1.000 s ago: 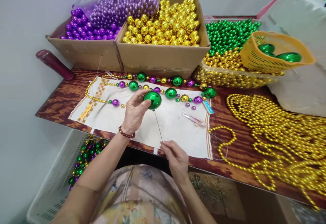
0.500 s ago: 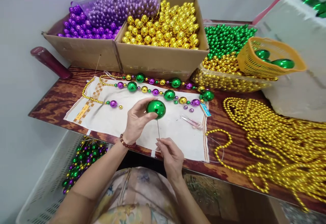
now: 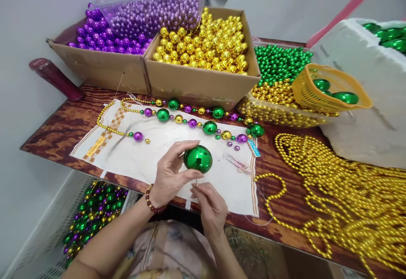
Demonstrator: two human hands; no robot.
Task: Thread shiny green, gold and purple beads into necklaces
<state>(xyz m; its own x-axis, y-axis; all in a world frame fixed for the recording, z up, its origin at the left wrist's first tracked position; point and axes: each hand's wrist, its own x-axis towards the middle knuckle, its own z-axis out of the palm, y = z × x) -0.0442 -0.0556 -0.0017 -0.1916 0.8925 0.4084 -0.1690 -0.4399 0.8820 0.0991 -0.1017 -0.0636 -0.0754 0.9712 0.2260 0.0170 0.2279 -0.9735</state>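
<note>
Between thumb and fingers, my left hand (image 3: 169, 170) grips a large shiny green bead (image 3: 198, 159) above a white towel (image 3: 158, 143). Just below, my right hand (image 3: 211, 207) pinches a thin needle (image 3: 196, 181), whose upper end meets the underside of the bead; how deep it sits inside is hidden. Behind my hands lies a bead strand (image 3: 192, 123) of green, purple and gold beads, looped across the towel. Its left part is a chain of small gold beads (image 3: 108, 127) leading to a purple bead (image 3: 138, 136). Small scissors (image 3: 237, 163) rest right of my hands.
Cardboard boxes hold purple beads (image 3: 104, 38) and gold beads (image 3: 203, 42) at the back. A yellow basket (image 3: 331, 86) with green beads tilts over a tub at right. Gold bead chains (image 3: 342, 186) cover the table's right side. A dark red bottle (image 3: 57, 79) leans at left.
My right hand and the green bead have come closer together, so less of the needle shows between them. The view has tilted, shifting most things lower in the picture.
</note>
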